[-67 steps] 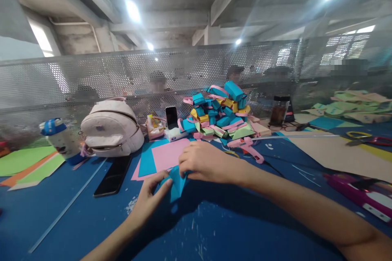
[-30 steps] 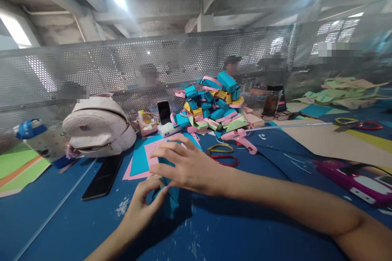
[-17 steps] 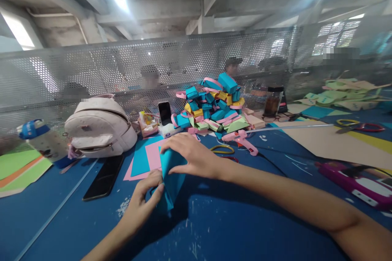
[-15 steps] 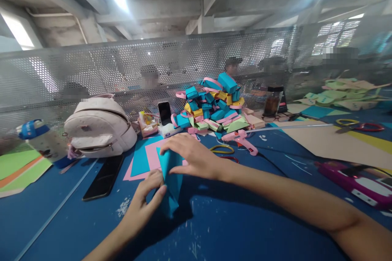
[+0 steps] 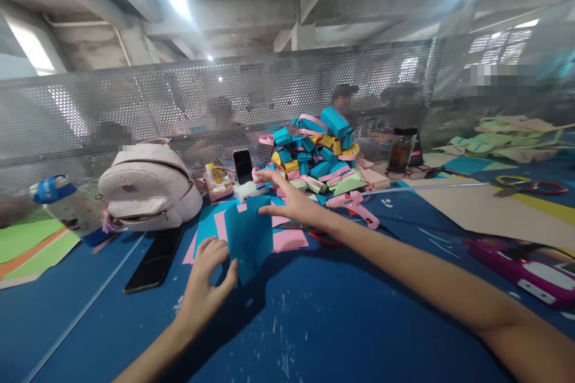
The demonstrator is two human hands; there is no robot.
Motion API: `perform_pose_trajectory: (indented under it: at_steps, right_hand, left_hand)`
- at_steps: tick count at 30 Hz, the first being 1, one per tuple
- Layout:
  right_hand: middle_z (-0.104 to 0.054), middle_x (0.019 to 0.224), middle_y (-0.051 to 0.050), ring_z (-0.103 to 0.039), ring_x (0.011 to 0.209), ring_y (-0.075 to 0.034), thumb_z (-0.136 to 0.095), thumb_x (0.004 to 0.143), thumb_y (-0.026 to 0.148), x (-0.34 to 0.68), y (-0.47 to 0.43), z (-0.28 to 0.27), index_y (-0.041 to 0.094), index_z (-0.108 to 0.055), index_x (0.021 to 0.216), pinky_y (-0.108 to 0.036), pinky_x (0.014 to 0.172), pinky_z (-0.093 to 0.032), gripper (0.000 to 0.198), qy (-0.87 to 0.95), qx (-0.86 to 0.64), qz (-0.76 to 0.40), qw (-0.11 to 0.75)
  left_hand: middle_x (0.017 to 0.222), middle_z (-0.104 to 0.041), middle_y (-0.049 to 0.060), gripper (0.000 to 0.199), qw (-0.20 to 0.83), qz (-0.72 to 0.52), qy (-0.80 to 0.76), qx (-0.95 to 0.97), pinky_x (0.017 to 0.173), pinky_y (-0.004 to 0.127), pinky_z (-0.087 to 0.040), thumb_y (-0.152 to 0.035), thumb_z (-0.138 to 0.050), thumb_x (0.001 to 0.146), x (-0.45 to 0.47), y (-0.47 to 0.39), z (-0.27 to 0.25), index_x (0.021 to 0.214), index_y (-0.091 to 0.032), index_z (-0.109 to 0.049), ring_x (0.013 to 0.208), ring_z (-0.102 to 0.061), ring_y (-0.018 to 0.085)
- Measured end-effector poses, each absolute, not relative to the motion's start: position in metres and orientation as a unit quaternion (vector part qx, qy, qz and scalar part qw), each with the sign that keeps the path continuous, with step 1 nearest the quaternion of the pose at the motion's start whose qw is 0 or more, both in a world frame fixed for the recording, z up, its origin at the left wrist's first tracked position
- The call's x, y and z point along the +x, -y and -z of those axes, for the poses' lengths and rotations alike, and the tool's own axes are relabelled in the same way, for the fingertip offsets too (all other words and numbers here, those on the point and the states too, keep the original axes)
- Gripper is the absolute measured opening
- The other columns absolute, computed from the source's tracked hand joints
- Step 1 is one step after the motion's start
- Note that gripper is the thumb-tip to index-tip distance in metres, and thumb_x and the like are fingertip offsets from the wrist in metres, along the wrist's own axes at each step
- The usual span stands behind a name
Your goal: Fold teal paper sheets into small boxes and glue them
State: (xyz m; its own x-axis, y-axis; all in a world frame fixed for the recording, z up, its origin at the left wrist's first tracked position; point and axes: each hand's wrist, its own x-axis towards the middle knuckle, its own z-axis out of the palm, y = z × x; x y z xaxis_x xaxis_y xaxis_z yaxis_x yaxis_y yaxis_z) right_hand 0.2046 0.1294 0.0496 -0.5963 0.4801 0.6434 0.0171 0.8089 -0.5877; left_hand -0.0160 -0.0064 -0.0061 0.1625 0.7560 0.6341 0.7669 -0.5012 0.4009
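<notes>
A blue paper piece (image 5: 250, 239) stands upright over the table in front of me, its broad face showing. Held loosely at its left edge, it has the thumb of my left hand (image 5: 204, 278) on the near face and the curled fingers beside the edge. My right hand (image 5: 291, 200) is at its upper right corner, thumb and fingers spread apart, the thumb tip against or just by the paper. Whether that thumb presses on it I cannot tell. Behind lie pink sheets (image 5: 291, 240) and a blue sheet (image 5: 204, 233).
A pink glue gun (image 5: 354, 206) and red-handled scissors (image 5: 324, 238) lie right of centre. Folded paper pieces (image 5: 314, 152) are heaped behind. Leftward are a phone (image 5: 153, 260), backpack (image 5: 148, 188) and bottle (image 5: 67, 209). A purple device (image 5: 521, 269) sits right.
The blue paper has turned from a narrow, folded-looking side to a broad face. My right hand has moved up and away, its fingers spreading; my left hand shifted slightly left.
</notes>
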Motion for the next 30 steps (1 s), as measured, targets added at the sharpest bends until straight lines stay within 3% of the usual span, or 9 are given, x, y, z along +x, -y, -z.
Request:
perform_pose_trajectory:
  at_steps: [3, 6, 9, 12, 16, 22, 30]
  right_hand:
    - [-0.055, 0.132, -0.012, -0.053, 0.124, -0.021, -0.068, 0.085, 0.032, 0.211, -0.153, -0.042, 0.020, -0.043, 0.134, -0.040, 0.104, -0.041, 0.057, 0.869, -0.131, -0.350, 0.323]
    - [-0.059, 0.129, -0.009, -0.053, 0.121, -0.022, -0.076, 0.076, 0.024, 0.210, -0.153, -0.037, 0.019, -0.054, 0.126, -0.039, 0.104, -0.041, 0.055, 0.902, -0.135, -0.292, 0.289]
    - [-0.060, 0.127, -0.009, -0.052, 0.121, -0.023, -0.074, 0.076, 0.019, 0.204, -0.144, -0.033, 0.019, -0.057, 0.125, -0.041, 0.105, -0.039, 0.052, 0.923, -0.125, -0.181, 0.317]
    - [-0.057, 0.128, -0.010, -0.049, 0.122, -0.023, -0.068, 0.083, 0.019, 0.200, -0.137, -0.030, 0.020, -0.060, 0.122, -0.041, 0.104, -0.039, 0.040, 0.916, -0.106, -0.096, 0.374]
    - [-0.051, 0.135, -0.010, -0.045, 0.126, -0.025, -0.067, 0.084, 0.020, 0.199, -0.135, -0.023, 0.023, -0.065, 0.114, -0.042, 0.102, -0.041, 0.030, 0.897, -0.091, -0.030, 0.432]
    - [-0.056, 0.130, -0.007, -0.045, 0.124, -0.026, -0.067, 0.084, 0.018, 0.197, -0.132, -0.015, 0.024, -0.071, 0.092, -0.043, 0.102, -0.038, 0.011, 0.889, -0.080, 0.054, 0.449]
    - [-0.068, 0.106, -0.001, -0.049, 0.106, -0.021, -0.063, 0.090, 0.018, 0.186, -0.119, -0.004, 0.027, -0.072, 0.084, -0.035, 0.090, -0.033, 0.015, 0.848, -0.079, 0.189, 0.489]
  left_hand:
    - [0.096, -0.070, 0.002, 0.014, 0.042, 0.404, 0.519, -0.752, 0.105, 0.048, -0.033, -0.027, -0.054, 0.088, -0.026, -0.002, 0.006, 0.085, -0.025, -0.068, 0.102, -0.061, 0.025]
    - [0.103, -0.070, 0.002, 0.012, 0.103, 0.404, 0.522, -0.744, 0.106, 0.049, -0.031, -0.026, -0.057, 0.086, -0.038, -0.009, 0.006, 0.087, -0.027, -0.069, 0.105, -0.060, 0.026]
    - [0.106, -0.070, 0.004, 0.010, 0.207, 0.387, 0.492, -0.752, 0.109, 0.052, -0.027, -0.024, -0.065, 0.081, -0.050, -0.013, 0.006, 0.086, -0.028, -0.071, 0.104, -0.060, 0.027]
    - [0.116, -0.067, 0.006, 0.021, 0.297, 0.350, 0.451, -0.765, 0.110, 0.056, -0.024, -0.019, -0.067, 0.078, -0.058, -0.013, 0.004, 0.095, -0.030, -0.072, 0.110, -0.057, 0.029]
    - [0.128, -0.061, 0.007, 0.032, 0.370, 0.349, 0.426, -0.748, 0.109, 0.057, -0.029, -0.012, -0.065, 0.081, -0.058, -0.011, 0.000, 0.103, -0.034, -0.071, 0.117, -0.054, 0.030]
    - [0.127, -0.059, 0.011, 0.025, 0.397, 0.362, 0.412, -0.735, 0.103, 0.058, -0.038, -0.009, -0.062, 0.083, -0.055, -0.011, -0.003, 0.096, -0.028, -0.073, 0.116, -0.055, 0.031]
    - [0.123, -0.064, 0.012, 0.018, 0.399, 0.367, 0.384, -0.748, 0.103, 0.059, -0.037, -0.012, -0.066, 0.084, -0.053, -0.010, 0.002, 0.093, -0.026, -0.073, 0.114, -0.057, 0.031]
